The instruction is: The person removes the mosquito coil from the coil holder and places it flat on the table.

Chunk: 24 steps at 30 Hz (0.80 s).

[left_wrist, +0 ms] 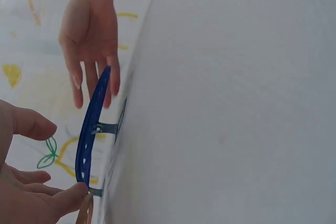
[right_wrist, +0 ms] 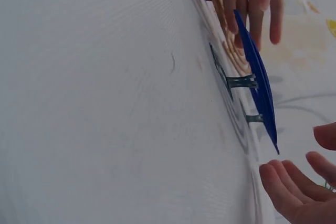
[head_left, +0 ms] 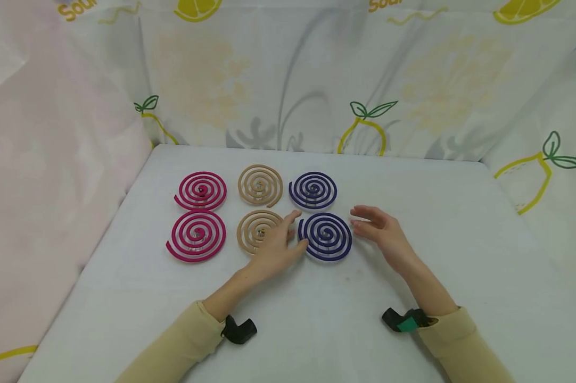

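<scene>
My left hand (head_left: 277, 247) reaches over the near tan mosquito coil (head_left: 249, 234), hiding part of it. Its fingers are spread and loosely bent, with the thumb by the left edge of the near dark blue mosquito coil (head_left: 325, 250). Whether the thumb touches that coil I cannot tell. To the coil's right, my right hand (head_left: 386, 234) hovers with fingers loosely curved and apart from it. In the right wrist view the blue coil (right_wrist: 261, 85) sits raised on a small stand (right_wrist: 241, 81), between the left hand (right_wrist: 252, 3) and the right hand (right_wrist: 302, 187).
Behind lie a second blue coil (head_left: 313, 205) and a second tan coil (head_left: 260, 201). Two pink coils (head_left: 202, 205) (head_left: 196, 259) stand at the left, one behind the other. The white table (head_left: 460, 239) is backed by a lemon-print cloth (head_left: 278, 69).
</scene>
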Tool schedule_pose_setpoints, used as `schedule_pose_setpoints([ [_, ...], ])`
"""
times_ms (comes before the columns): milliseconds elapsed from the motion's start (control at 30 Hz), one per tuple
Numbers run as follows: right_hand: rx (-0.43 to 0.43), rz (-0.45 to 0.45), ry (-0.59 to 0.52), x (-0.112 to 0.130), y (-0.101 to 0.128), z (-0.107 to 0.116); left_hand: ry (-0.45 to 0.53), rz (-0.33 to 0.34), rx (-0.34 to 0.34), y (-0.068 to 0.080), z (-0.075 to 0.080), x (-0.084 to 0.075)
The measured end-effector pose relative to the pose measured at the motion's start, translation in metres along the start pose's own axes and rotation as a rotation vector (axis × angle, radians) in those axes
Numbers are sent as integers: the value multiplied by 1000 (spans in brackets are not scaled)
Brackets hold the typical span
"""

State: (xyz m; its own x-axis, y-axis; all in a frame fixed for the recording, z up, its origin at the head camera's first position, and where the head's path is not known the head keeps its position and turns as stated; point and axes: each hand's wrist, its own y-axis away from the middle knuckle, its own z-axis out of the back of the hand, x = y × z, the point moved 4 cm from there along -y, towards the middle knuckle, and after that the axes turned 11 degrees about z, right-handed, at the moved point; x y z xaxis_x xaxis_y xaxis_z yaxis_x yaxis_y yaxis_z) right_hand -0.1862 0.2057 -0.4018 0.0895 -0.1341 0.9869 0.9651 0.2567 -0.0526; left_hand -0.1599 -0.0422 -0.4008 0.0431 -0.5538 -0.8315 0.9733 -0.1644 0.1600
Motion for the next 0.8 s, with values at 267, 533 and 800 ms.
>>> schedule_pose_setpoints([
  [267, 50, -53, -4, -11, -1, -3, 53, -35, 28, 6, -11, -1],
  [533, 53, -70, -48, -14, -1, -7, 323, 49, 129, 7, -22, 3],
  [800, 64, -91, -108, -19, -1, -9, 511, 39, 109, 8, -32, 5],
])
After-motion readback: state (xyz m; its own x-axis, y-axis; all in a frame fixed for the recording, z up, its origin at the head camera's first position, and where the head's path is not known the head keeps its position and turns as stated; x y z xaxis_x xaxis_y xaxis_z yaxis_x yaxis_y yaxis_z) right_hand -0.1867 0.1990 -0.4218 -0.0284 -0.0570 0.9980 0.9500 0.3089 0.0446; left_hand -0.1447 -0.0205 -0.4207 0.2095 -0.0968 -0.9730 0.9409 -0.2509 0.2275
